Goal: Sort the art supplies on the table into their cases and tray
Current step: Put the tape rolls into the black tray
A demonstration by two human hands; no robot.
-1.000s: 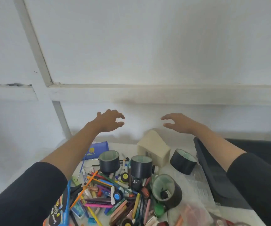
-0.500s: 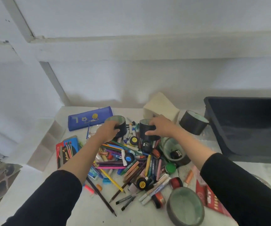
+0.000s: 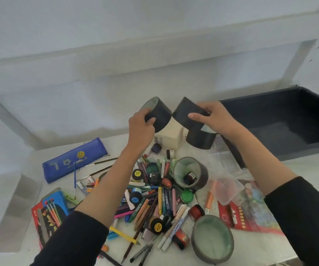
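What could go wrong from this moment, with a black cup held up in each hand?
1. The left cup in the left hand and the right cup in the right hand almost touch; a knock could loosen a grip.
2. A dropped cup would likely scatter the pen pile below.

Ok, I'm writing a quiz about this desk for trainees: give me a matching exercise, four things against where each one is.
Things: 1 blue fabric pencil case; 2 dark plastic tray; 3 black round cup holding a small jar; 4 tilted black round cup showing its pale rim.
Places: A gripped in the left hand; B table's right end; C table's left end; D upright among the pens.
Pairs: 1-C, 2-B, 3-D, 4-A.
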